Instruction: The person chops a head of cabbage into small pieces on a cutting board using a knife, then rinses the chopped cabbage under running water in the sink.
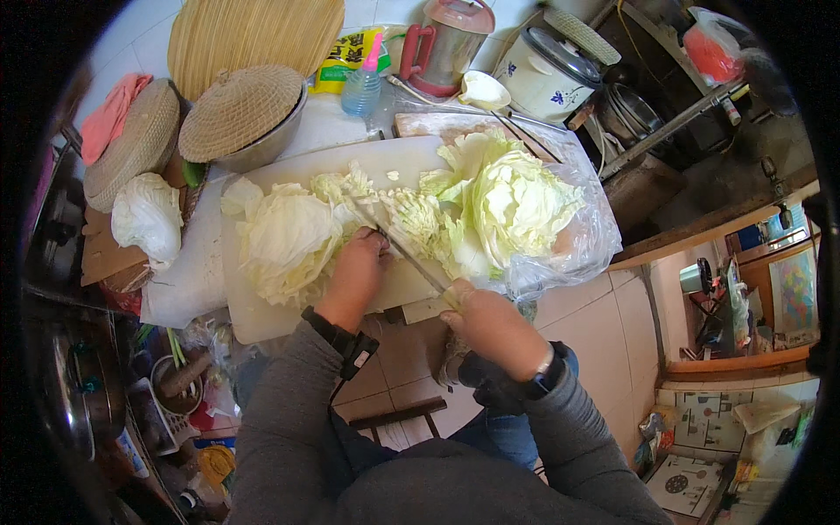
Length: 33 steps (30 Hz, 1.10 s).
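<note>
A white plastic cutting board (262, 321) bears leafy cabbage. My right hand (495, 328) grips the handle of a kitchen knife (413, 262), its blade slanting up and left across the board. My left hand (357, 272) is beside the blade, its fingers bent near the cabbage pieces; what they touch is hidden. To its left lies a large pale cabbage portion (289, 236). Chopped cabbage (417, 216) lies beyond the knife, at the board's middle. A big leafy cabbage heap (518, 203) stands on the right, partly over clear plastic film (558, 269).
Along the back stand a metal bowl (262, 147) under a woven lid, a blue squeeze bottle (361, 92), a red-handled jug (453, 46) and a lidded white pot (548, 72). Chopsticks (525, 138) lie behind the heap. A whole napa cabbage (147, 220) sits at left.
</note>
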{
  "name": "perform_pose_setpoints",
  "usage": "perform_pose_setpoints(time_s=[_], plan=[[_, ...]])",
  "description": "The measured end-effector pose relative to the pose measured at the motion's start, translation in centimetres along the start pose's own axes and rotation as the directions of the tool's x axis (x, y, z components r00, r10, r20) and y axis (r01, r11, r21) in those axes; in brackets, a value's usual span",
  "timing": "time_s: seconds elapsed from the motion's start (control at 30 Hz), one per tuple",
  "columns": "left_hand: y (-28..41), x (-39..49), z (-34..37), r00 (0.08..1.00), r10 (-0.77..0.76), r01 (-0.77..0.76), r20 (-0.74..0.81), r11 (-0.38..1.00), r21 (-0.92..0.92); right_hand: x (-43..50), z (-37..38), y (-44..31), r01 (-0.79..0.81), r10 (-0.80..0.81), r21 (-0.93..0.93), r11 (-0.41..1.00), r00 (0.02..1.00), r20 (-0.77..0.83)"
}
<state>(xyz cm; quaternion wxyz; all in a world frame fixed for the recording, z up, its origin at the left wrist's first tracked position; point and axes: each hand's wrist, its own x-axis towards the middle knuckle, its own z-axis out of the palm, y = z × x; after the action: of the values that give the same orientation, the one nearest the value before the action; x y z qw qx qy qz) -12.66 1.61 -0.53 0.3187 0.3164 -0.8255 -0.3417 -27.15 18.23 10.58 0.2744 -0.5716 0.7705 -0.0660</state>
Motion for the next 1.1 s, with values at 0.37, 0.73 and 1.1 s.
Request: perform_pose_setpoints(time_s=[0.37,0.73,1.1], plan=[[-0.8,0.0,0.6,1.000,-0.008,0.006,0.014,0.992,0.127,0.5,0.3,-0.6,0.093,-0.089,0.031,0.995,0.991,-0.102],[-1.0,-0.4,0.4,0.992,0.123,-0.124,0.015,0.985,0.121,0.1,0.8,-0.2,0.112,-0.102,0.077,0.991,0.988,-0.117],[3.5,-0.3,-4.8,0.899,0.413,-0.345,-0.144,0.872,0.346,0.3,0.1,1.1,-0.018,0.011,0.311,0.950,1.000,0.025]])
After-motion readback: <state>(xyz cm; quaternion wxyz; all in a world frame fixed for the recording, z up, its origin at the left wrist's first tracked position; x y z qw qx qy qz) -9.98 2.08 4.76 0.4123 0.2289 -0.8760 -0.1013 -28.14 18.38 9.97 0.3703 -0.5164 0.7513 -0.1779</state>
